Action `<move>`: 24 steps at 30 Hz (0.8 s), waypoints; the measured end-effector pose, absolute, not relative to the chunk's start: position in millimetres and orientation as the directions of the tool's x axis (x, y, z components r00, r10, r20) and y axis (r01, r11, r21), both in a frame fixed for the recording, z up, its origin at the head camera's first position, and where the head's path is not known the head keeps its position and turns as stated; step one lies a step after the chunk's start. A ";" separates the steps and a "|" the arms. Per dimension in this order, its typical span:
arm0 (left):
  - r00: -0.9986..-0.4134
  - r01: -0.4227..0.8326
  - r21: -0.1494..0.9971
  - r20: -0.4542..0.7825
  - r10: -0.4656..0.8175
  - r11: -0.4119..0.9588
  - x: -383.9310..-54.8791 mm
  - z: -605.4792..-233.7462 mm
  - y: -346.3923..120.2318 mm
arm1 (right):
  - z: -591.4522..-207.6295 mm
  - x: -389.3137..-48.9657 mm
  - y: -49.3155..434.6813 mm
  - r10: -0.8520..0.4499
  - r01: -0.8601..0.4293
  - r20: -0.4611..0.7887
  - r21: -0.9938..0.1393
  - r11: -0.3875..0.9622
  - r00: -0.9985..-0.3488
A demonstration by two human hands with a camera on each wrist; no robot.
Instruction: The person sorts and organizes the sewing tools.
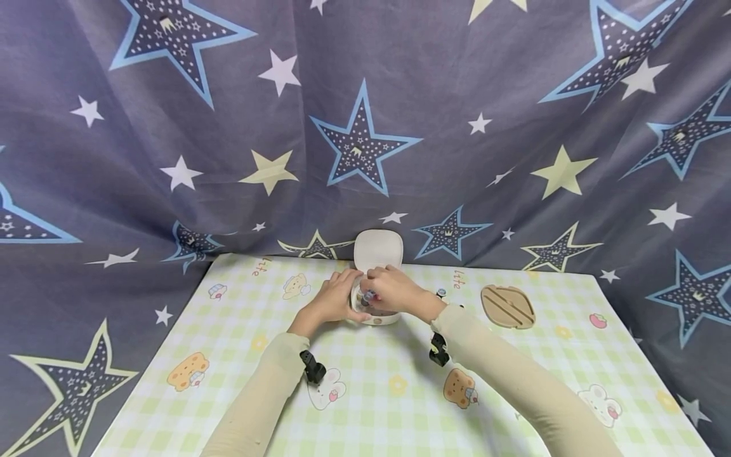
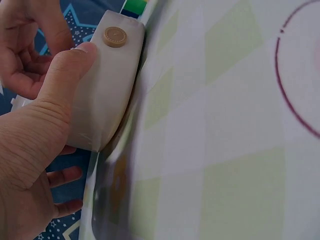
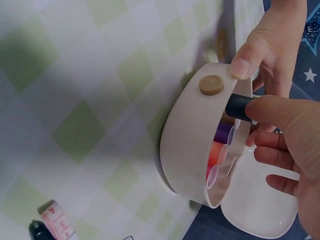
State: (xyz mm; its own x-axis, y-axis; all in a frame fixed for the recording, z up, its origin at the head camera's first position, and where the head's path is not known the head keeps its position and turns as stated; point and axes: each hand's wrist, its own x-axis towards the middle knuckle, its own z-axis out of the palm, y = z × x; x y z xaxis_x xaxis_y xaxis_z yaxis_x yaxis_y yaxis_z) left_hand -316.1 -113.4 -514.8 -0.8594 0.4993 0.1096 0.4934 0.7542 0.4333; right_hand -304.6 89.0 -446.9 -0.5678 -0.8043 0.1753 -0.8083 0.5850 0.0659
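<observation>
A white sewing box [image 3: 190,135] with a tan button-shaped catch [image 3: 211,85] stands at the back middle of the table, its lid [image 1: 378,249] swung up behind it. My left hand [image 1: 334,298] holds the box's left side, thumb at the front rim and fingers toward the back. Over the opening, my right hand [image 1: 391,289] pinches a dark spool of thread [image 3: 239,106] between thumb and finger. Below that spool, purple [image 3: 224,133], orange [image 3: 217,153] and pink [image 3: 212,175] spools sit inside the box. Much of the interior is hidden by my hands.
A brown divider tray [image 1: 508,306] lies on the table right of the box. A pink-and-white measuring tape [image 3: 57,221] lies near a small dark shiny object [image 3: 39,231]. Behind the table hangs a star-patterned curtain [image 1: 365,139].
</observation>
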 end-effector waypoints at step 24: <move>-0.859 0.493 0.451 0.114 0.500 0.744 -317.1 -518.2 -113.7 | -455.8 -312.8 81.3 -0.828 -0.821 0.089 0.111 0.561 -0.554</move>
State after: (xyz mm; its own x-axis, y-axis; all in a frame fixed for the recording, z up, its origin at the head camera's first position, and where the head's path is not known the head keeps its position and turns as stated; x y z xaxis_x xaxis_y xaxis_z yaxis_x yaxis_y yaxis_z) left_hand -317.1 -113.7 -518.2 -0.8586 0.4997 0.1145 0.4930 0.7438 0.4512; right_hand -312.8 81.3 -455.8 -0.5537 -0.8280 0.0888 -0.8207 0.5606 0.1105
